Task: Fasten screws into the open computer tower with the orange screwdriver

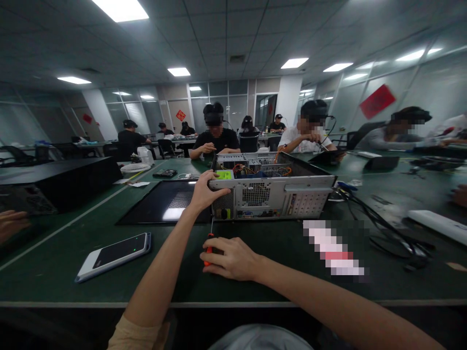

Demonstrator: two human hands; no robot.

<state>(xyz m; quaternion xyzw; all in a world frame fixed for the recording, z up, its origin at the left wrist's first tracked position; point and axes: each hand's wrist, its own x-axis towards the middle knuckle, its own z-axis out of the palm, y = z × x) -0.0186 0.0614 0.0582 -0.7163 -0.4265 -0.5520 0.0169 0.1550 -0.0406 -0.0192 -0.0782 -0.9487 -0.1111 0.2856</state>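
A desktop computer case [275, 199] lies on the green table, its upper side open and its back panel facing me. Loose wires and a power supply with a yellow-green label [224, 174] show inside. My left hand [208, 192] grips the case's upper left corner, thumb on the back panel and fingers over the edge. Just in front of that corner, my right hand [233, 257] holds a screwdriver [208, 250] by its red and black handle. The shaft points away from me to the case's lower left corner; whether the tip sits in a screw is too small to tell.
A black side panel [156, 201] lies left of the case. Nearer me rests a white device with a dark screen [113, 255]. Black cables [379, 228] sprawl at right beside a white bar [443, 226]. Another case [58, 182] stands far left. Co-workers sit across the table.
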